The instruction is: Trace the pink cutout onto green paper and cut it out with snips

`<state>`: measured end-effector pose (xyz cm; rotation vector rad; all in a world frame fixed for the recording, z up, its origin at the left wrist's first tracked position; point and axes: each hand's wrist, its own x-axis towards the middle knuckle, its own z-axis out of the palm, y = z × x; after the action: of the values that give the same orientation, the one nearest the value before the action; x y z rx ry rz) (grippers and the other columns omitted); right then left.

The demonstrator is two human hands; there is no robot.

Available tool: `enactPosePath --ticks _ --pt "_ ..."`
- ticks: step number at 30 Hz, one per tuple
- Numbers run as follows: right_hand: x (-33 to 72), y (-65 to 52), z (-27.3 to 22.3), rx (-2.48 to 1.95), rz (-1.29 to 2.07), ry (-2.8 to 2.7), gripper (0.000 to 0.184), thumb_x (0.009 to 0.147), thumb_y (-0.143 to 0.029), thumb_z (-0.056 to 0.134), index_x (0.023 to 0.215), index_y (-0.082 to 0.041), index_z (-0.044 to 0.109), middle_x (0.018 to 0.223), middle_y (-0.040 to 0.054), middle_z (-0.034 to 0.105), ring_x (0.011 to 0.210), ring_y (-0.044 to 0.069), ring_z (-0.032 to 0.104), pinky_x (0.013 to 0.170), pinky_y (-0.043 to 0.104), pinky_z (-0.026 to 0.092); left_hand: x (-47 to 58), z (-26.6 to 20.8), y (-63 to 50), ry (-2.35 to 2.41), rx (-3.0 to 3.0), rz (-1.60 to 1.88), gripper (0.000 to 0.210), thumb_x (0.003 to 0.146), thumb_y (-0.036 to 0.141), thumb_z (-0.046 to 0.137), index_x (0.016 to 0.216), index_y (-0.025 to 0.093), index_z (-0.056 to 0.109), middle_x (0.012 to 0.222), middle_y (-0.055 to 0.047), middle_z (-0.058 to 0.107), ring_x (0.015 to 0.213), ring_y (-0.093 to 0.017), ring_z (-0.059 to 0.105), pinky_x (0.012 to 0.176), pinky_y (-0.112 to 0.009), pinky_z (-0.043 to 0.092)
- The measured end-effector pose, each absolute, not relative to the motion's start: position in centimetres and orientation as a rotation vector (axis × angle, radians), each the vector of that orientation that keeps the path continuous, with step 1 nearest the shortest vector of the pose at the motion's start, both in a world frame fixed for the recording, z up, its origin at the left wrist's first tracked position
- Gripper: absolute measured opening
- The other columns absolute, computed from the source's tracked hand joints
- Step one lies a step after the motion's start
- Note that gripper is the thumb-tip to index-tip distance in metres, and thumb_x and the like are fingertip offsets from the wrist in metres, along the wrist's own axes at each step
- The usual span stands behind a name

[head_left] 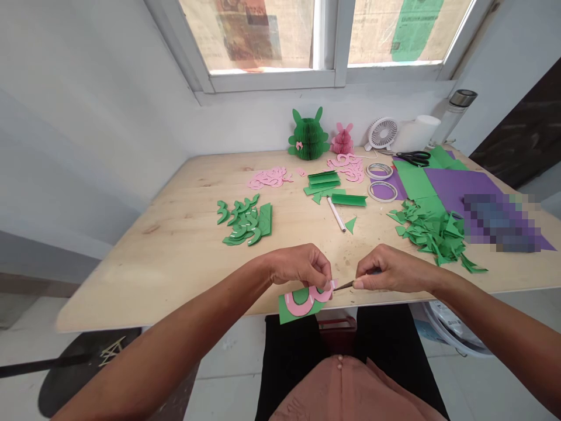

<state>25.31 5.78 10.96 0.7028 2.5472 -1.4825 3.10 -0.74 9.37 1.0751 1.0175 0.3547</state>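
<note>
At the table's (175,251) six o'clock, the left hand (307,266) pinched a pink shape (290,305) on green card (284,314), its margin uncut; the right hand (385,272) gripped a thin tool (344,286). Green pieces (245,225), already cut, lay toward eleven.

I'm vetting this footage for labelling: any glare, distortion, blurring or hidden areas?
Head view: brightness partly washes out the papered window panes; wide-angle distortion seems to stretch the forearms towards the lower corners; a pixelated patch covers part of the purple paper. Also in the head view, the left hand and right hand look fairly sharp.
</note>
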Motion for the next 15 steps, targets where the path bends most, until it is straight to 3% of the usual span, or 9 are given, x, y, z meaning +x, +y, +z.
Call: enactPosePath --ticks 8,11,15 --pt "26.0 5.8 10.6 0.717 -1.516 2.509 0.035 0.082 -0.042 0.056 0.061 -0.015 0.06 0.056 -0.0048 0.036 0.053 0.009 0.03 0.048 0.023 0.022 2.7 9.1 -1.3 1.052 1.01 0.46 0.006 0.058 0.019 0.073 0.059 0.014 0.069 0.062 -0.003 0.069 0.056 -0.012 0.057 0.054 -0.022 0.042" --pt "26.5 5.7 10.1 0.779 -1.684 2.432 0.036 0.082 -0.045 0.057 0.064 -0.015 0.06 0.057 -0.0053 0.033 0.053 0.009 0.028 0.048 0.023 0.02 2.5 9.0 -1.9 1.072 0.993 0.559 0.009 0.059 0.021 0.074 0.06 0.014 0.068 0.064 -0.004 0.069 0.057 -0.012 0.057 0.055 -0.022 0.042" --pt "27.0 4.9 8.5 1.225 -2.039 2.369 0.039 0.084 -0.052 0.053 0.079 -0.015 0.066 0.054 -0.0072 0.024 0.049 0.009 0.021 0.045 0.023 0.015 2.8 8.8 -3.0 1.082 0.921 0.762 0.013 0.062 0.024 0.075 0.06 0.013 0.067 0.068 -0.006 0.07 0.06 -0.012 0.057 0.058 -0.023 0.043"
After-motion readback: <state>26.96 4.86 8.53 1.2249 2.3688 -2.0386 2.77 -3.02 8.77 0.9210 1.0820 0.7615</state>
